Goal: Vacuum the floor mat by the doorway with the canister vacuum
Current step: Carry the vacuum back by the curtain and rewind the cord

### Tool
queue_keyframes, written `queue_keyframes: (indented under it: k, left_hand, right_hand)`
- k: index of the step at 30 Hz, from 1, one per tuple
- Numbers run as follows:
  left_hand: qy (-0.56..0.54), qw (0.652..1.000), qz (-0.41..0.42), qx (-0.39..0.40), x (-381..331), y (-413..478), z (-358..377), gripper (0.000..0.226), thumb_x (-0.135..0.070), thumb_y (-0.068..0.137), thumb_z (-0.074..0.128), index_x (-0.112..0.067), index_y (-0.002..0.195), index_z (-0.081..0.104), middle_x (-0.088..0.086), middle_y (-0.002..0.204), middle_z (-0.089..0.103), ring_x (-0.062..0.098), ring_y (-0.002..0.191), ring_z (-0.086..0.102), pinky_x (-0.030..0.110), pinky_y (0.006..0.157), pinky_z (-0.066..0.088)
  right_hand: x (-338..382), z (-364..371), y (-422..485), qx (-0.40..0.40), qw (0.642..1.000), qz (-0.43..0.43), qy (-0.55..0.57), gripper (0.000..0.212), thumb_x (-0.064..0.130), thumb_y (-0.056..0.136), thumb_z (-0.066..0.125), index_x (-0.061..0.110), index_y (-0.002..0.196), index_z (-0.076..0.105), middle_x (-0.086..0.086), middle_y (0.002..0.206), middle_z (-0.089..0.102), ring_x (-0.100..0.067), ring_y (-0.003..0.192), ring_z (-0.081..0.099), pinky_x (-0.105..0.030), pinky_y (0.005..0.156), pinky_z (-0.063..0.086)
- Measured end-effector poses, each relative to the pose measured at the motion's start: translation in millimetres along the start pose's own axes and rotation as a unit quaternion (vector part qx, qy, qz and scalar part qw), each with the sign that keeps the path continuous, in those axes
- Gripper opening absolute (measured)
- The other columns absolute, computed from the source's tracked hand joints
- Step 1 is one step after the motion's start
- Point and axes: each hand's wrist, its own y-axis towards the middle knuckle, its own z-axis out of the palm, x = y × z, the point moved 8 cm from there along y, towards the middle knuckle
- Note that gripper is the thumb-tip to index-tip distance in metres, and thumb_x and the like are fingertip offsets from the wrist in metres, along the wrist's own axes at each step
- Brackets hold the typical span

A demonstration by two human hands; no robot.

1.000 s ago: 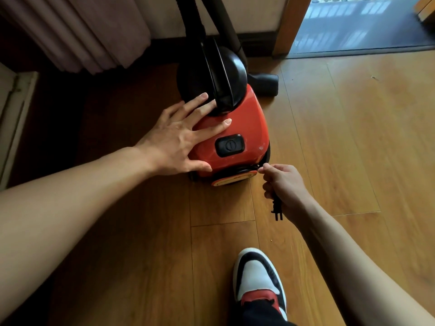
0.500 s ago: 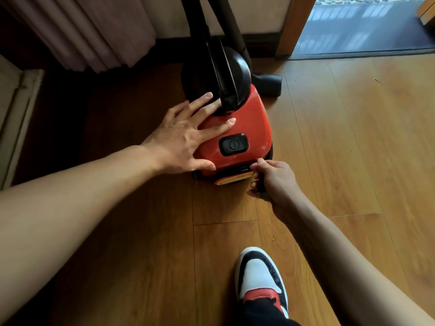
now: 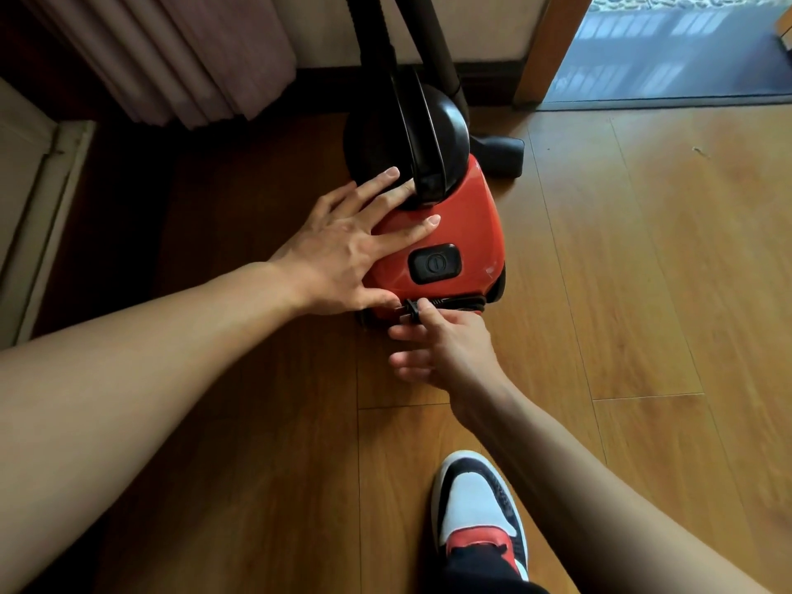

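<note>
the red canister vacuum (image 3: 445, 233) sits on the wood floor (image 3: 643, 250), the left hand (image 3: 343, 246) flat on its body with fingers spread, while the right hand (image 3: 441, 345) pinches the black plug (image 3: 411, 310) between thumb and forefinger at the vacuum's rear lower edge. the floor mat (image 3: 668, 57) lies well apart past the door frame, cut off at the top right; the hose (image 3: 375, 45) runs out of view above.

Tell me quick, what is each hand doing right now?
Left hand: open, fingers flat on the red vacuum.
Right hand: closed, pinching the black plug at the vacuum's rear.
</note>
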Motion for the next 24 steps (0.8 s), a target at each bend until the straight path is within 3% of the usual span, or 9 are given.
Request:
queue_keyframes:
  k: [7,16,21,24]
  left_hand:
    - [-0.003,1.0,0.003,-0.01,-0.1,-0.6,-0.8,0.1,-0.072,0.076,0.063,-0.043,0.157,0.013,0.005,0.168,0.003,0.027,0.155,-0.007,0.051,0.121,0.008]
    - [0.003,1.0,-0.004,0.013,0.8,1.1,-1.7,0.102,-0.073,0.078,0.061,-0.043,0.157,0.006,0.005,0.168,-0.004,0.026,0.154,-0.014,0.051,0.124,0.005]
    - [0.004,1.0,-0.011,0.028,-3.1,0.2,-2.6,0.102,-0.068,0.08,0.064,-0.041,0.158,0.004,0.005,0.168,-0.01,0.022,0.153,-0.019,0.046,0.125,-0.001]
    - [0.006,1.0,-0.018,0.018,-5.5,-3.7,-5.5,0.098,-0.065,0.082,0.064,-0.04,0.159,0.008,0.006,0.168,-0.008,0.022,0.154,-0.015,0.046,0.126,0.0]
  right_hand:
    - [-12.1,-7.0,6.5,0.025,0.998,0.037,-0.051,0.039,0.04,0.103,0.059,0.005,0.098,0.073,-0.001,0.069,0.071,-0.012,0.05,0.064,-0.024,0.047,0.053]
    - [-19.6,-17.2,16.1,-0.005,0.998,-0.035,-0.055,0.032,0.041,0.095,0.07,0.009,0.096,0.071,-0.005,0.075,0.071,-0.018,0.054,0.066,-0.028,0.053,0.056]
    - [-17.2,-27.1,19.5,0.014,0.998,-0.016,-0.059,0.046,0.049,0.09,0.073,0.006,0.107,0.07,-0.005,0.075,0.068,-0.016,0.055,0.065,-0.028,0.052,0.055]
    - [-14.1,-35.6,20.3,0.014,0.999,0.001,-0.048,0.049,0.056,0.087,0.074,0.008,0.095,0.072,0.0,0.063,0.057,-0.013,0.05,0.055,-0.024,0.049,0.047]
